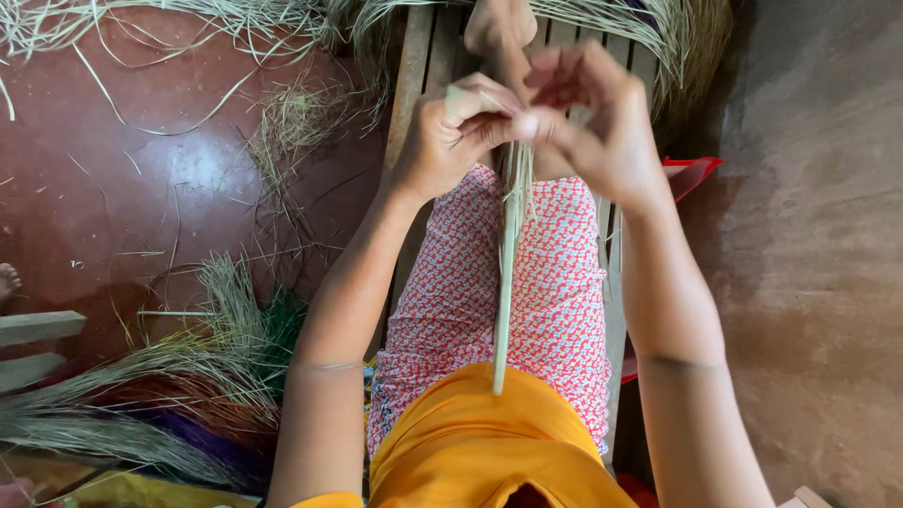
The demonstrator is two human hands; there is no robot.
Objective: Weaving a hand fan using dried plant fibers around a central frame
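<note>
Two bare hands meet in the upper middle of the frame. Nearest, a long pale flat straw strip (505, 292) hangs down over the red and white patterned lap to the orange shirt. Higher up, the left hand (450, 141) and right hand (602, 132) pinch its top end, fingers closed tight on it. I think the strands are being twisted or braided, which calls for small, careful finger turns. Blur hides the fingertips. Farther off, loose dry straw (188, 28) lies on the red floor (122, 179).
</note>
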